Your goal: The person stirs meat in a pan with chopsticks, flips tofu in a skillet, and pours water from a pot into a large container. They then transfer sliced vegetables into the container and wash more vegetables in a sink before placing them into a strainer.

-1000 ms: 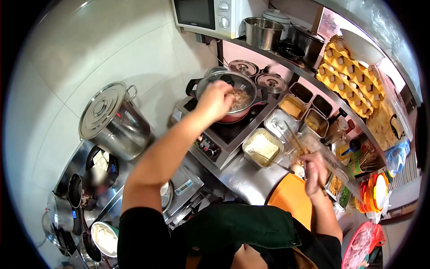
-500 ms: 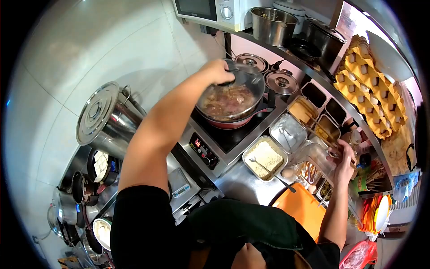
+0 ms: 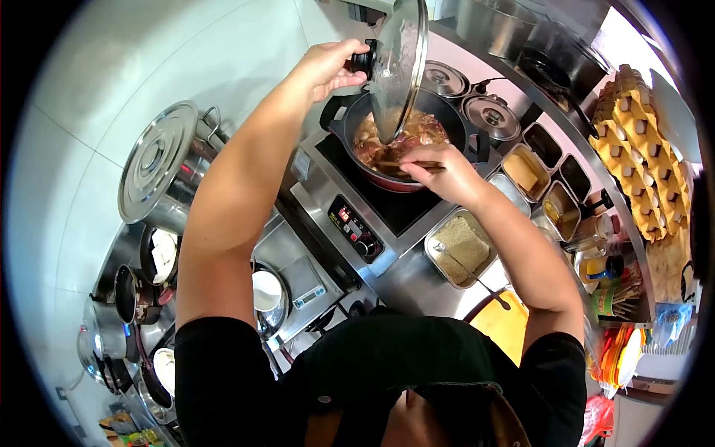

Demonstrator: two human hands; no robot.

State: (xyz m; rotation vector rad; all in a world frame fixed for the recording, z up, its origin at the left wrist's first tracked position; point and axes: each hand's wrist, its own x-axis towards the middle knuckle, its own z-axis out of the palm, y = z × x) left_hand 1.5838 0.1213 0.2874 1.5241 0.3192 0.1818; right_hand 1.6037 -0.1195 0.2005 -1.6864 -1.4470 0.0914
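My left hand (image 3: pixel 331 68) is closed on the black knob of a glass lid (image 3: pixel 398 63). The lid is tilted nearly upright, its lower edge over the dark two-handled pot (image 3: pixel 456 119). Inside the pot, pieces of meat (image 3: pixel 370 141) lie in brown liquid. My right hand (image 3: pixel 448 177) is closed around thin wooden chopsticks (image 3: pixel 417 165) at the pot's near side, with their tips reaching in among the meat. The pot stands on an induction cooker (image 3: pixel 357 223) with a lit red display.
A lidded steel stockpot (image 3: pixel 153 167) stands left. To the right are a tray of pale crumbs (image 3: pixel 463 249) with a spoon, several metal containers (image 3: pixel 560 212) and yellow egg trays (image 3: pixel 629 149). A shelf edge (image 3: pixel 514 78) runs behind. Two metal lids (image 3: pixel 491 118) lie beyond the pot.
My left hand has lifted the lid off the pot and tipped it up. My right hand has moved from the containers on the right to the pot, bringing the chopsticks into the meat.
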